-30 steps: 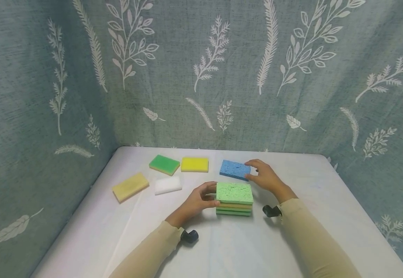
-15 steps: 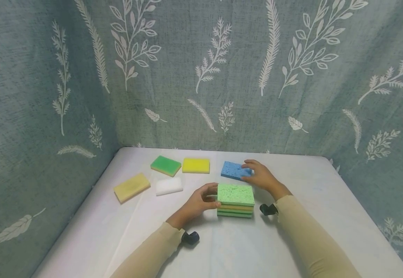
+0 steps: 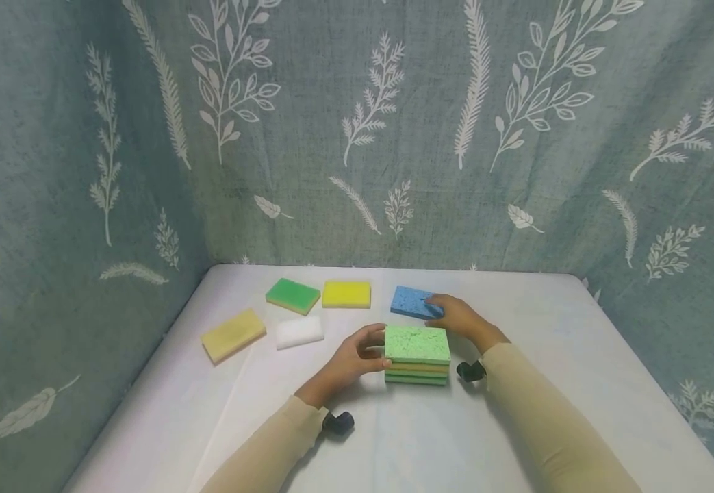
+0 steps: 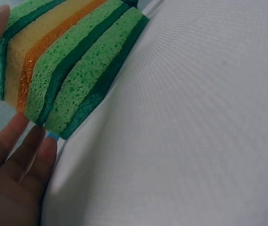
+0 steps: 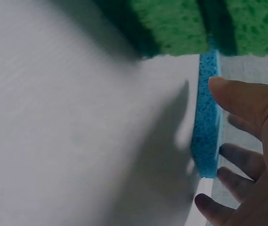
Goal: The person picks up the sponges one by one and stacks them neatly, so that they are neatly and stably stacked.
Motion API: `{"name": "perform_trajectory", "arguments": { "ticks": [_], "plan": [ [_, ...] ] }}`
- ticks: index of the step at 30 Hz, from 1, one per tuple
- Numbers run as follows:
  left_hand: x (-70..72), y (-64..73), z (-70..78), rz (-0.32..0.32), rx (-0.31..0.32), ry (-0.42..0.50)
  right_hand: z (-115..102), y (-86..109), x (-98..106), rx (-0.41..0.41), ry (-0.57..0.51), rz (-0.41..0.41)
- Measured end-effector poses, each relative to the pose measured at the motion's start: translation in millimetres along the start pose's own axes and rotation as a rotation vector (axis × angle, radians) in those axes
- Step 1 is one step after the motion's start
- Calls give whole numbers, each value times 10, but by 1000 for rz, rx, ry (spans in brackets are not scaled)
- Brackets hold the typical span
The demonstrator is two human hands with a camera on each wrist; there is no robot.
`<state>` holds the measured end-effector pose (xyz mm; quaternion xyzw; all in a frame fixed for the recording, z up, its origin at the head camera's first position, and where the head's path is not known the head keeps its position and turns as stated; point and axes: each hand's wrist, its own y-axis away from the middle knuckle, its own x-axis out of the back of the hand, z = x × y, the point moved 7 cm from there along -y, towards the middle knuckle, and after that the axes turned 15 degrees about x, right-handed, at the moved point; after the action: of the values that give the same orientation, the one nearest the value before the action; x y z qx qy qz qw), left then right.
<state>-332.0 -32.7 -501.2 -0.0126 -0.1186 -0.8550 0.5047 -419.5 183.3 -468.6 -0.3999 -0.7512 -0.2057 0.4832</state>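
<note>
A neat stack of several sponges (image 3: 417,344), with a light green one on top, stands mid-table. My left hand (image 3: 349,356) holds its left end, thumb at the front corner and fingers around the side. Green, dark green, yellow and orange layers show along the stack's side (image 4: 68,66) in the left wrist view. Behind the stack lies a flat blue sponge (image 3: 409,301). My right hand (image 3: 463,319) is over that sponge's right end. In the right wrist view the fingers are spread beside the blue sponge (image 5: 205,127), the thumb at its near edge.
To the left on the white table (image 3: 332,452) lie a green sponge (image 3: 293,294), a yellow sponge (image 3: 346,294), a white sponge (image 3: 299,332) and a tan sponge (image 3: 233,334). A patterned curtain (image 3: 313,123) hangs behind the table and along the sides.
My right hand has moved left and slightly down, from the right edge of the blue sponge to over its right end. My left hand has stayed at the stack.
</note>
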Motion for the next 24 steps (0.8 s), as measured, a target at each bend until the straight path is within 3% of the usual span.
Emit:
{"name": "perform_trajectory", "arguments": {
  "ticks": [6, 12, 24],
  "plan": [
    [-41, -15, -47, -7, -26, 6, 37, 29, -34, 41, 44, 4],
    [-73, -36, -57, -1, -26, 0, 109, 21, -33, 15, 30, 39],
    [7, 9, -30, 12, -29, -3, 101, -90, -75, -13, 39, 22]
  ]
}}
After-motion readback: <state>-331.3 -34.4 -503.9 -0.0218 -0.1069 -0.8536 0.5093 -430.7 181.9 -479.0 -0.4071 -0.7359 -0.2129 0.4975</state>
